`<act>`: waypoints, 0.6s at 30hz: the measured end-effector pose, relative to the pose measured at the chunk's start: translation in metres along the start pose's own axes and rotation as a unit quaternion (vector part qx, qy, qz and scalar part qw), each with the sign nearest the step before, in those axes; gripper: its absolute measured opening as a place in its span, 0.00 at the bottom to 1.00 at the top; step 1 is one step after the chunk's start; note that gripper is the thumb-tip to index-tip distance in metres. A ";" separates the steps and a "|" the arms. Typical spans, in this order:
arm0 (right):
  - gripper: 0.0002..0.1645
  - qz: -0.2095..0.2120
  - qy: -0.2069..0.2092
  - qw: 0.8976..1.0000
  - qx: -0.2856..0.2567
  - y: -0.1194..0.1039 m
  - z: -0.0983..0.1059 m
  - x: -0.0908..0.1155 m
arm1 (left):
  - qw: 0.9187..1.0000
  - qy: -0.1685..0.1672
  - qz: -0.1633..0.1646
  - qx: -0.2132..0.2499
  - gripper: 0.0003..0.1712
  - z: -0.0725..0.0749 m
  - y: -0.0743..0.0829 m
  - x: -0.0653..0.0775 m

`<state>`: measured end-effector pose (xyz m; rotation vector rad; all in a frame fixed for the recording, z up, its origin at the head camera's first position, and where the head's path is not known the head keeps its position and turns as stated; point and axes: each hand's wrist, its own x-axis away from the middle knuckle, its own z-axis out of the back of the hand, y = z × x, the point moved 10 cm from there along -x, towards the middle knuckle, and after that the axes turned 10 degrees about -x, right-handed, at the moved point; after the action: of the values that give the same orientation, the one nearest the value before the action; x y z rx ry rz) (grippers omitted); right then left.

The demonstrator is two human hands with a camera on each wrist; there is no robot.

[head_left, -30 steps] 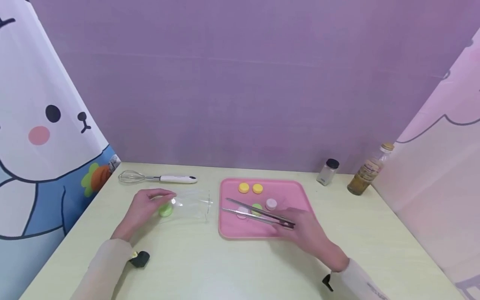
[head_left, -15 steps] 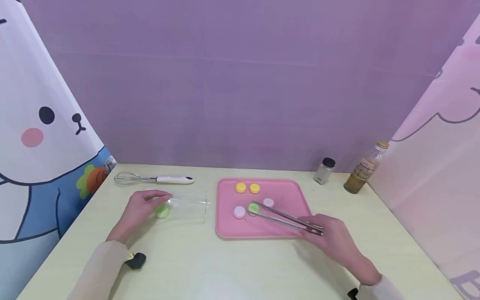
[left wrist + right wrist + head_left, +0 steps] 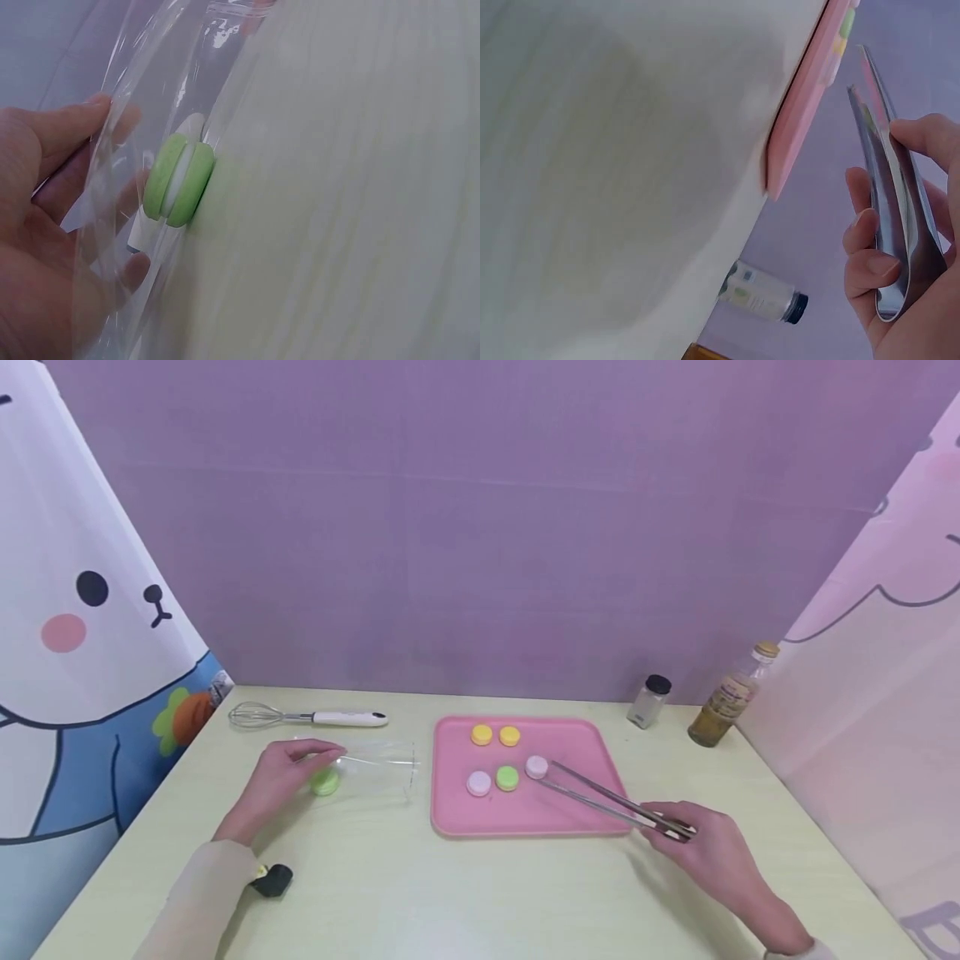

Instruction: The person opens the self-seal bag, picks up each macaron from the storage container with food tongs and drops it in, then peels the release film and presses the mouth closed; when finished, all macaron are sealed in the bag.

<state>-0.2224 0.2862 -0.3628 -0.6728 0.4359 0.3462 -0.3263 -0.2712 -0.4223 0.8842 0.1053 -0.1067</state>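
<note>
My left hand [image 3: 281, 781] pinches the edge of a clear plastic bag [image 3: 382, 768] between thumb and fingertips. Inside the bag, close to that hand, is a green macaron [image 3: 178, 180] with a white filling. In my right hand [image 3: 708, 852] I grip a pair of metal tongs [image 3: 622, 806], their tips apart over the pink tray [image 3: 457, 822], beside a lilac macaron [image 3: 536, 767]. Also on the tray are another lilac macaron [image 3: 478, 783], a green macaron [image 3: 507, 778] and two yellow macarons, one left [image 3: 482, 735] and one right [image 3: 510, 737].
A whisk [image 3: 307, 718] with a white handle lies behind the bag. At the back right stand a small jar [image 3: 648, 702] with a black lid and a corked bottle [image 3: 731, 697] of brown contents. A purple backdrop [image 3: 480, 527] rises behind the table.
My right hand has drawn the tongs rightward, off the green and left lilac macarons to beside the right lilac one. The left hand keeps its hold on the bag.
</note>
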 end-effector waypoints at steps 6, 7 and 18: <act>0.18 -0.001 -0.013 1.000 0.023 0.006 -0.003 -0.002 | 1.000 0.000 0.005 -0.001 0.23 0.000 -0.001 0.001; 0.18 -0.001 -0.016 1.000 0.026 0.007 -0.005 -0.003 | 1.000 0.000 0.006 0.000 0.23 0.000 -0.002 0.001; 0.18 0.011 -0.037 0.999 0.032 0.006 -0.022 -0.015 | 1.000 -0.001 0.008 0.005 0.23 -0.002 -0.003 -0.002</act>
<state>-0.2436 0.2735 -0.3736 -0.5904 0.3821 0.3746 -0.3286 -0.2715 -0.4256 0.8947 0.0949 -0.0934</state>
